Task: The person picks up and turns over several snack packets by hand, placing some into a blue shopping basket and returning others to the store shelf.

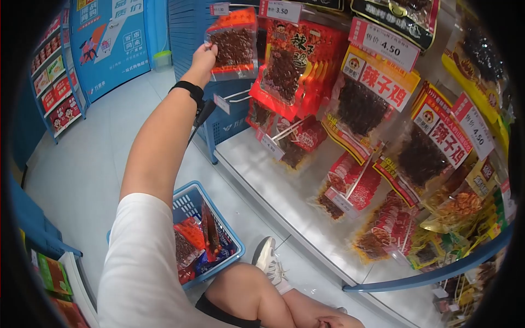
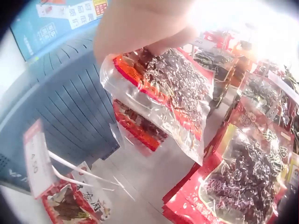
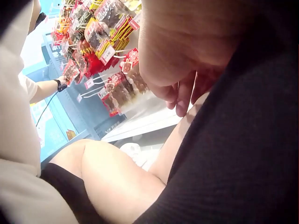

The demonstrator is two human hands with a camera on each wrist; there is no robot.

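With the arm stretched out, my left hand (image 1: 203, 61) pinches the edge of a clear and orange-red packet of dark dried snack (image 1: 235, 48) beside the shelf's upper hooks. The left wrist view has this packet (image 2: 180, 86) tilted under the fingers, and a smaller red packet (image 2: 138, 128) shows behind it. To its right hang red snack packets (image 1: 287, 65) in a thick row. Loosely bent and holding nothing, my right hand (image 3: 187, 60) rests by my leg; only a bit of it shows at the bottom of the head view.
A blue shopping basket (image 1: 236, 240) with several snack packets stands on the floor by my knee. Yellow and red packets (image 1: 377, 82) hang along the rack on hooks with price tags (image 1: 385, 45). A white bottom shelf (image 1: 262, 175) runs below. Another shelf (image 1: 54, 76) stands far left.
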